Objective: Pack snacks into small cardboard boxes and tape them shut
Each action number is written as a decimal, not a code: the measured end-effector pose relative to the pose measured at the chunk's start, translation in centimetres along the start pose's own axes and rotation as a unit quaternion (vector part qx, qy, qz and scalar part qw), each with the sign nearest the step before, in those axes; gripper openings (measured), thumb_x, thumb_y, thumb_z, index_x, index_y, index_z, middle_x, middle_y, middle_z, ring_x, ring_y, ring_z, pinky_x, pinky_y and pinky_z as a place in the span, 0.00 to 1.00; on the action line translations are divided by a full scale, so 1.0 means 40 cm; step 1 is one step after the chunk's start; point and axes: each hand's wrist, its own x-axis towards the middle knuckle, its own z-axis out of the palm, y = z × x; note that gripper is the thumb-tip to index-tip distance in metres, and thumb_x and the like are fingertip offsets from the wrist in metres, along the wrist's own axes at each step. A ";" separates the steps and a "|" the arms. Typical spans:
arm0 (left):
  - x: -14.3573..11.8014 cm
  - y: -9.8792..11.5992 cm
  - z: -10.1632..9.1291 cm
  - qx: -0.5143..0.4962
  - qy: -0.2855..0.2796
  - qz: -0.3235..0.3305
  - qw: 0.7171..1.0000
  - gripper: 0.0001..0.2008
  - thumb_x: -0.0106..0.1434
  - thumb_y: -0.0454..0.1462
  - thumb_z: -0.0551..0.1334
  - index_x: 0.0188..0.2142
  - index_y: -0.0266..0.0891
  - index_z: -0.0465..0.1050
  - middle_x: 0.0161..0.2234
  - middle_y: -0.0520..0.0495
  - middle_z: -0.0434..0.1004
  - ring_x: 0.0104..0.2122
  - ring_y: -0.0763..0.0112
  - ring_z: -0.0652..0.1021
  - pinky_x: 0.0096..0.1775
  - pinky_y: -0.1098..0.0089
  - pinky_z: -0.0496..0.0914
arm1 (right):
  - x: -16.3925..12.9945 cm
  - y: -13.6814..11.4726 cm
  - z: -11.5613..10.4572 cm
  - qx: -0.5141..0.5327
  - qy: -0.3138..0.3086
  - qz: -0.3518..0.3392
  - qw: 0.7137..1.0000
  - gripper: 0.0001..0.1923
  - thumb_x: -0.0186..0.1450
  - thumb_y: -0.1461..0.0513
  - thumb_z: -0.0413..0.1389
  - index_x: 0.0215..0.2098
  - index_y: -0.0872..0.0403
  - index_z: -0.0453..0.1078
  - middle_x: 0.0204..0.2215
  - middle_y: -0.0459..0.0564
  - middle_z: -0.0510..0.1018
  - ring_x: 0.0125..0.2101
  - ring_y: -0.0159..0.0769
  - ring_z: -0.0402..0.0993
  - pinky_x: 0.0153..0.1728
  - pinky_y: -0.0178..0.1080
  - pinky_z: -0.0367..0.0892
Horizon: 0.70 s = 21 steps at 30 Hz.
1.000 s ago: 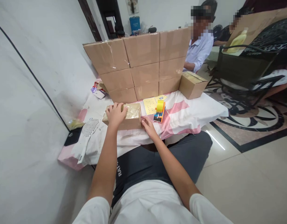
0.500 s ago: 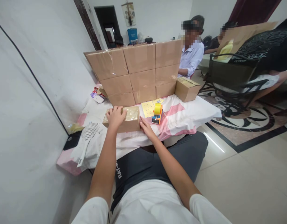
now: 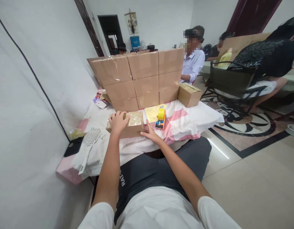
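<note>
The near cardboard box [image 3: 131,131] sits on the cloth-covered table [image 3: 180,114], at the near edge, left of centre. Clear tape covers part of its top face. The left hand [image 3: 118,122] rests on the left end of that top face, fingers spread and slightly bent. The right hand [image 3: 150,133] is positioned at the right end of the box, thumb spread from the fingers; the thumb is at the near right corner. Whether the fingers bear on the end face cannot be told. A tape dispenser [image 3: 161,119] with a yellow roll is located just right of the right hand. A yellow sheet [image 3: 150,114] lies to the left of and beyond the dispenser. A cardboard wall [image 3: 145,83], three rows high, stands on the far side. A second cardboard box [image 3: 190,95] adjoins its right end. A perforated skimmer [image 3: 91,139] lies on the left.
</note>
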 end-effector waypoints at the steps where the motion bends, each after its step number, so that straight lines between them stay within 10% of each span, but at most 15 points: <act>1: 0.001 -0.003 0.000 -0.005 -0.003 0.004 1.000 0.23 0.70 0.52 0.50 0.56 0.52 0.75 0.59 0.44 0.74 0.58 0.48 0.68 0.60 0.49 0.59 | 0.004 -0.001 -0.005 -0.017 -0.012 -0.009 1.000 0.57 0.56 0.50 0.70 0.76 0.46 0.45 0.65 0.59 0.62 0.56 0.45 0.70 0.56 0.48 0.68; 6: 0.004 -0.016 0.000 -0.026 -0.011 0.017 0.999 0.22 0.69 0.53 0.52 0.54 0.53 0.77 0.58 0.45 0.76 0.57 0.49 0.70 0.59 0.51 0.60 | 0.005 0.005 -0.016 -0.045 0.002 -0.039 0.998 0.62 0.53 0.53 0.71 0.76 0.48 0.43 0.70 0.62 0.54 0.61 0.49 0.65 0.59 0.50 0.64; 12: -0.005 -0.012 -0.001 -0.032 -0.004 0.014 0.999 0.22 0.69 0.52 0.52 0.54 0.53 0.77 0.58 0.46 0.76 0.57 0.50 0.69 0.59 0.51 0.60 | -0.058 0.043 0.019 0.006 0.108 -0.059 0.992 0.32 0.65 0.56 0.56 0.67 0.50 0.65 0.64 0.61 0.67 0.34 0.35 0.72 0.41 0.44 0.72; 21: -0.017 -0.015 -0.003 -0.020 0.001 0.030 0.999 0.22 0.70 0.51 0.53 0.56 0.52 0.75 0.59 0.46 0.75 0.57 0.50 0.68 0.60 0.51 0.59 | -0.052 0.044 0.056 -0.014 0.116 -0.084 0.990 0.29 0.63 0.64 0.51 0.62 0.52 0.72 0.60 0.58 0.71 0.53 0.44 0.72 0.52 0.46 0.71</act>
